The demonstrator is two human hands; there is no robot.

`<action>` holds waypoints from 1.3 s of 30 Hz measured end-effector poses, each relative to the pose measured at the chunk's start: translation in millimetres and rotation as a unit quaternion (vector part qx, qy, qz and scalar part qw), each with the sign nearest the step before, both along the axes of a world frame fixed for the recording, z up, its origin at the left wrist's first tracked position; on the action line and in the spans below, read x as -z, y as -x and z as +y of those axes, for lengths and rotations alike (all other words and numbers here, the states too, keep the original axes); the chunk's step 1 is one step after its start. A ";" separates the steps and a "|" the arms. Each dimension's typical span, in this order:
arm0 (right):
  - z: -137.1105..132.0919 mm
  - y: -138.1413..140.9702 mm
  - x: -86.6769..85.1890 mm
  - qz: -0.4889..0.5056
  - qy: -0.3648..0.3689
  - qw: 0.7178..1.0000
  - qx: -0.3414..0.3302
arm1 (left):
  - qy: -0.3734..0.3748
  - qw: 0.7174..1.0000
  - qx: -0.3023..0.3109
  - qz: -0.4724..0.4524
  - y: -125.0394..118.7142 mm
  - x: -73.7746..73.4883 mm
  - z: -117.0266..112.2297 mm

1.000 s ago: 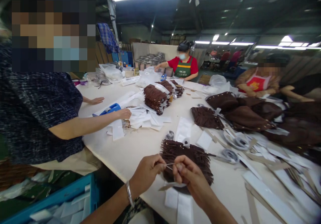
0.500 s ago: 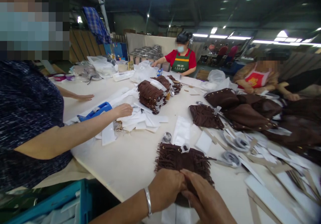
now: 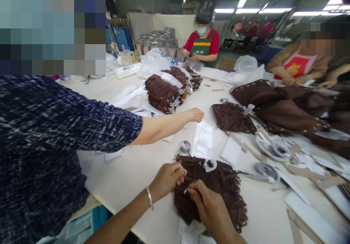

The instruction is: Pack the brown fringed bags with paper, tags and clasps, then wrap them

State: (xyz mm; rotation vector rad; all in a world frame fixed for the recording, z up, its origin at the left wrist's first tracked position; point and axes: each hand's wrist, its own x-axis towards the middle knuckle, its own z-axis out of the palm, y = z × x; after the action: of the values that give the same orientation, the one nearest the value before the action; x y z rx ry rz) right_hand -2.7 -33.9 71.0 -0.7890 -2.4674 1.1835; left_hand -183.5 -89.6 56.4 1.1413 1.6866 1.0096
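Note:
A dark brown fringed bag (image 3: 209, 182) lies flat on the table in front of me, with gold eyelets along its top edge. Over its left edge, my left hand (image 3: 168, 180), with a silver bracelet at the wrist, is closed with the fingers curled. Whatever it may grip is hidden. My right hand (image 3: 206, 202) is above the middle of the bag, thumb and finger pinched on a small white piece (image 3: 186, 191) too small to name. A white tab with a dark fastener (image 3: 210, 165) sits at the bag's top.
From the left, a co-worker's arm (image 3: 164, 127) reaches across the table. More brown fringed bags (image 3: 161, 92) are stacked beyond it, and another bag (image 3: 232, 117) lies to the right. Coiled straps (image 3: 266, 171), white strips and brown bags crowd the right side. Two people work opposite.
My hands have moved apart and up the bag, uncovering more of it. On the left, the co-worker has leaned in, and the reaching arm has moved right across the table.

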 end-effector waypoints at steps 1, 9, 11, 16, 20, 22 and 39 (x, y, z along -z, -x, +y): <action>0.6 3.0 1.0 -0.008 -0.008 1.000 -0.002 | -0.033 0.995 -0.017 0.091 3.7 4.2 7.4; 22.3 54.5 -0.6 0.040 -0.002 0.996 0.076 | -0.073 0.937 0.000 0.341 15.0 43.8 33.8; 31.4 70.3 10.9 0.048 0.008 0.994 0.095 | -0.063 0.936 -0.030 0.345 9.2 51.1 26.4; 48.9 86.6 55.8 0.024 -0.019 0.990 0.139 | -0.047 0.937 -0.066 0.340 -14.1 65.1 -5.0; 52.3 80.5 76.5 0.008 -0.049 0.988 0.147 | -0.040 0.962 -0.043 0.265 -7.3 58.9 -23.7; 51.5 78.3 78.6 0.001 -0.047 0.988 0.149 | 0.011 0.970 -0.062 0.235 11.2 49.6 -18.3; 45.4 73.1 76.7 0.000 -0.034 0.995 0.090 | 0.134 0.974 -0.003 0.182 71.4 46.1 114.8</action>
State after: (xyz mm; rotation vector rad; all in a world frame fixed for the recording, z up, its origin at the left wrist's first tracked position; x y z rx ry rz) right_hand -75.8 11.4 -5.7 -0.9691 -2.3648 1.0293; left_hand -255.0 25.2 10.3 1.1902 2.0431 0.5707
